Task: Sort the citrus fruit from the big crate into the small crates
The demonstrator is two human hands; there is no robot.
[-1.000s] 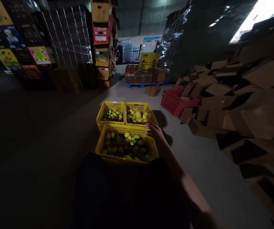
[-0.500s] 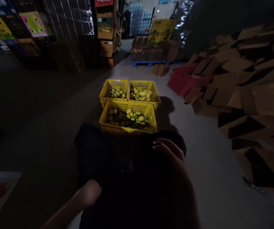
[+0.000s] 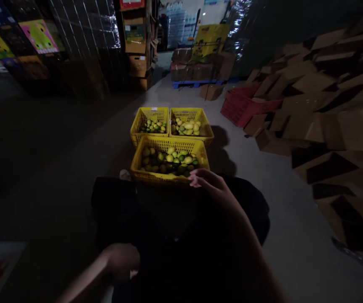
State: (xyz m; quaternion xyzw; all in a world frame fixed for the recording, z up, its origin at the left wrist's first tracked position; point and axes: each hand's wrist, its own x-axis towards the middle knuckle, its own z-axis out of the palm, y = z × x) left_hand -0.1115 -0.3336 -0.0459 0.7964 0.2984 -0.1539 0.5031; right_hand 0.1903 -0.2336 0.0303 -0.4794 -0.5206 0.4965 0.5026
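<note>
In the head view a yellow plastic crate [image 3: 165, 177] stands just past my knees, holding loose green and yellow lemons [image 3: 169, 158]. My right hand [image 3: 211, 183] hovers by its front right rim with loosely bent fingers and nothing visible in them. Whether it touches the rim I cannot tell. My left hand [image 3: 124, 261] is low over my dark-clad lap, its fingers turned away and mostly hidden. Behind the front crate, side by side, are a left yellow crate [image 3: 134, 126] with small green-yellow fruit and a right yellow crate [image 3: 208, 128] with paler, larger yellow fruit.
Flattened and opened cardboard boxes [image 3: 320, 113] pile up on the right, beside a red crate [image 3: 238, 107]. A blue pallet [image 3: 194, 84] with wrapped boxes stands at the back. Stacked cartons [image 3: 135, 54] rise behind on the left. The grey floor [image 3: 251, 168] is dimly lit.
My right hand has moved forward and left from above my thigh to the front crate's rim. My left hand has shifted slightly right and down. My knees have spread apart.
</note>
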